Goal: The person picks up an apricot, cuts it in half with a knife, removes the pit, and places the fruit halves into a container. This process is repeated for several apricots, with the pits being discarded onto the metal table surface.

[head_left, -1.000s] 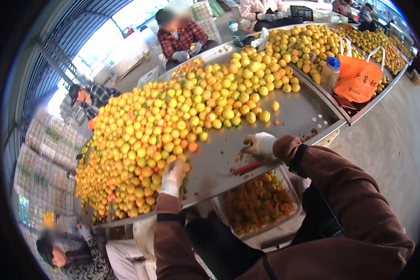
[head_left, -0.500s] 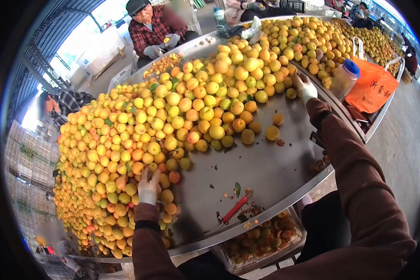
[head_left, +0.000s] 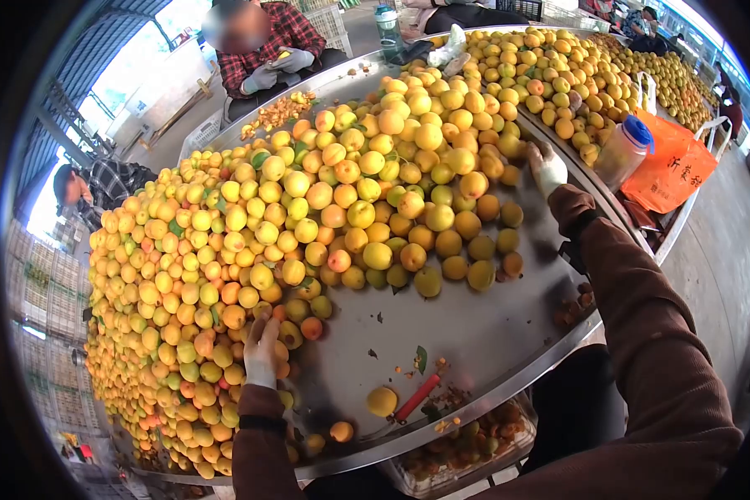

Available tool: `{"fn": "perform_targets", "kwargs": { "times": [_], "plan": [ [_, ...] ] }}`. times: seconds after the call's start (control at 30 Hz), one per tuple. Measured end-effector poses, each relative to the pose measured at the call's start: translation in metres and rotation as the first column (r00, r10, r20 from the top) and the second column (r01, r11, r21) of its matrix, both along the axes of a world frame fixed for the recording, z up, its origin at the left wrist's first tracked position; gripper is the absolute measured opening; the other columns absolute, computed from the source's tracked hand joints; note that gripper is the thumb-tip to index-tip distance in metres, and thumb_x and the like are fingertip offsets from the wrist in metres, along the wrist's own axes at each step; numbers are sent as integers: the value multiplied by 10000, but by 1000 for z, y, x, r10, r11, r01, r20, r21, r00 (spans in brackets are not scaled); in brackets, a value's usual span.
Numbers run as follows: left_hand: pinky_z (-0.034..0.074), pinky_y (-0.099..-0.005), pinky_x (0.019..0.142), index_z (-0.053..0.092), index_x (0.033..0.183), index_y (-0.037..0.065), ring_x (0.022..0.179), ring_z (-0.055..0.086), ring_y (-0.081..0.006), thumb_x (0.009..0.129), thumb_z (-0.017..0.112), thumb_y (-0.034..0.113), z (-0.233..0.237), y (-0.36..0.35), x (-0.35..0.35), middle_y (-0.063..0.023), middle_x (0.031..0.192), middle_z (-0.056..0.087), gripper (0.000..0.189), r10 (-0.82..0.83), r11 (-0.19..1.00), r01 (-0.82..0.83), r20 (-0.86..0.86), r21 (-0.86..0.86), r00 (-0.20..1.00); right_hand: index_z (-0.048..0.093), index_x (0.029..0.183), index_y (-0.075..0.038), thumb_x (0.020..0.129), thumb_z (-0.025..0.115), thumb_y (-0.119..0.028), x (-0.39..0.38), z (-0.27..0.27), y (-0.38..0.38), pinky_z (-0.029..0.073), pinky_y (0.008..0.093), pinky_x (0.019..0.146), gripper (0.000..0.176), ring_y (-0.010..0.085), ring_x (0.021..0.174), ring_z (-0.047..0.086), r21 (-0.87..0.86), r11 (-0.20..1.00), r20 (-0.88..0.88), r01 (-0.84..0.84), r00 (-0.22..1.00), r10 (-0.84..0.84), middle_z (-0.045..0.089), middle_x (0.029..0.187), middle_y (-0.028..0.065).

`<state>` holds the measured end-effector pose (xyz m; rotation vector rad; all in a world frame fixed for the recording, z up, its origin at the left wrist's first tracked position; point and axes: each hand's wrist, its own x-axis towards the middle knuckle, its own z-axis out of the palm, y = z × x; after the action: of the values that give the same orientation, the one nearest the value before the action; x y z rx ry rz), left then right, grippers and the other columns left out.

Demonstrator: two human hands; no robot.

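Note:
A large heap of yellow-orange apricots (head_left: 217, 275) covers much of the metal table (head_left: 475, 333). My left hand (head_left: 261, 350), in a white glove with bare fingertips, rests against the heap's near edge, fingers stretched out along the fruit. At the heap's right end, my right hand (head_left: 547, 169), gloved the same way, lies against the apricots with its fingers extended. Neither hand grips a fruit that I can make out. Near the front rim lies a small red-handled knife (head_left: 417, 397), with a loose apricot (head_left: 382, 402) beside it and another apricot (head_left: 341, 431) to the left.
Below the table rim stands a crate (head_left: 467, 450) of cut fruit scraps. An orange bag (head_left: 671, 162) and a blue-lidded plastic jar (head_left: 625, 150) stand at right. Across the table a person in a plaid shirt (head_left: 287, 37) handles fruit with gloved hands. A bottle (head_left: 388, 32) stands at the back.
Apricots at the heap's front right have spread toward me. Loose apricots now lie by the knife and near the front rim. Both hands stay at the heap's edge.

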<state>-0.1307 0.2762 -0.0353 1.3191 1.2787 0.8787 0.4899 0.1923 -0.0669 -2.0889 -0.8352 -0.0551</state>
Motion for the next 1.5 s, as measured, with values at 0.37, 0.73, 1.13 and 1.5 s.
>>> {"fn": "perform_targets", "kwargs": {
  "times": [0.37, 0.73, 1.13, 1.5],
  "plan": [
    [373, -289, 1020, 464, 1365, -51, 1204, 480, -187, 913, 576, 224, -2, -5, 3, -114, 1326, 522, 541, 3, 999, -2, 17, -36, 1000, 493, 1360, -23, 946, 466, -522, -4, 31, 93, 426, 351, 973, 649, 219, 1141, 545, 277, 878, -671, -390, 576, 468, 570, 1287, 132],
    [355, -277, 1038, 451, 1402, -3, 1242, 475, -171, 936, 565, 252, 3, -11, 12, -87, 1369, 516, 543, -11, 994, 9, -12, -111, 1000, 593, 1264, -70, 909, 582, -394, -121, 34, 23, 420, 320, 1013, 482, 206, 1162, 564, 45, 469, -417, -882, 410, 811, 613, 1252, 110],
    [352, -269, 1038, 379, 1443, -15, 1237, 458, -158, 938, 578, 231, -43, 0, -7, -91, 1417, 464, 596, -255, 924, 289, -160, 251, 954, 623, 1182, -141, 872, 593, -288, -5, 26, 40, 495, 378, 856, 345, 369, 973, 615, 50, 980, -10, -192, 981, 193, 622, 1162, 149],
    [401, -269, 972, 370, 1445, 4, 1101, 528, -148, 890, 646, 302, -6, -29, 29, -105, 1229, 562, 687, -298, 954, 298, 3, -23, 955, 584, 1285, -172, 848, 561, -541, -146, 37, 26, 486, 405, 903, 572, 344, 1019, 636, -353, 775, -110, -523, 846, 521, 680, 1086, 161]
  ]
}}
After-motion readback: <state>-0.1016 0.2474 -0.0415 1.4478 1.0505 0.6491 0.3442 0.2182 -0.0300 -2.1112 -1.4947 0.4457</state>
